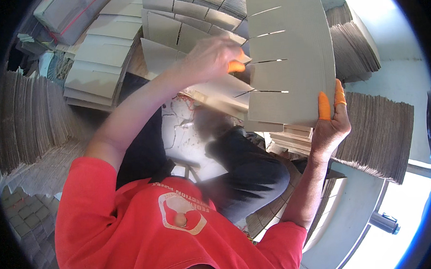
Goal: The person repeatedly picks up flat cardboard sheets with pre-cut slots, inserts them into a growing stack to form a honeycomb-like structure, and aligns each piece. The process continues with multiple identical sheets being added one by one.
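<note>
My right hand (pixel 329 127), with orange rubber caps on two fingertips, holds up a stack of grey cardboard sheets (pixel 289 59) by its lower right corner. The sheets have several narrow slots cut in from the left edge. My left hand (pixel 211 57), also with an orange fingertip cap, is at the slotted edge, its fingers closed on another grey slotted cardboard piece (pixel 218 92) that meets the stack there. More slotted pieces (pixel 182 30) lie just behind that hand.
Flat cardboard stacks (pixel 99 53) lie at the upper left under a wrapped bundle (pixel 70 13). Tall piles of corrugated sheets stand on edge at the left (pixel 27 118), the right (pixel 381 134) and the upper right (pixel 355 42). My bent knee in dark trousers (pixel 248 169) is below.
</note>
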Tool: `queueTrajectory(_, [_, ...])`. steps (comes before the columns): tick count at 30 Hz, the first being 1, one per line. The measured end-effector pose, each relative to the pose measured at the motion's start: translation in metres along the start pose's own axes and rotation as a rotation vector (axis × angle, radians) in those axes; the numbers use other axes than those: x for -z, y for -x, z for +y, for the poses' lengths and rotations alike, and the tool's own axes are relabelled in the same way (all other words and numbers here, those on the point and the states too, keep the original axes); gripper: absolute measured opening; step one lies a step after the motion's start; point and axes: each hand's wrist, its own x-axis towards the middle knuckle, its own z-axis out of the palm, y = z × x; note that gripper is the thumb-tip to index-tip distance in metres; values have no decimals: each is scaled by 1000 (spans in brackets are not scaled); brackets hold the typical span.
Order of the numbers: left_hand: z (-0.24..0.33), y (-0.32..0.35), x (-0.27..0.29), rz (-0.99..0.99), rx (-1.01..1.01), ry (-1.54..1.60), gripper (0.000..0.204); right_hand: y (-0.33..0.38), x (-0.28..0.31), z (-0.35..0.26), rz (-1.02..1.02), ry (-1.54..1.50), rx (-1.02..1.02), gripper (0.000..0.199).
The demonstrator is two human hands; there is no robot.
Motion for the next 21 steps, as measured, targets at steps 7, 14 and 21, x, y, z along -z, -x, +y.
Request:
queueTrajectory(7, [-36, -12, -3, -298, 137, -173, 5, -2, -1, 1, -25, 79, 10, 44])
queueTrajectory(14, [-33, -8, -5, -235, 139, -51, 8, 3, -5, 0, -97, 94, 37, 46])
queueTrajectory(21, [-36, -5, -5, -222, 153, -46, 10, -6, -21, -10, -267, 106, 78, 33])
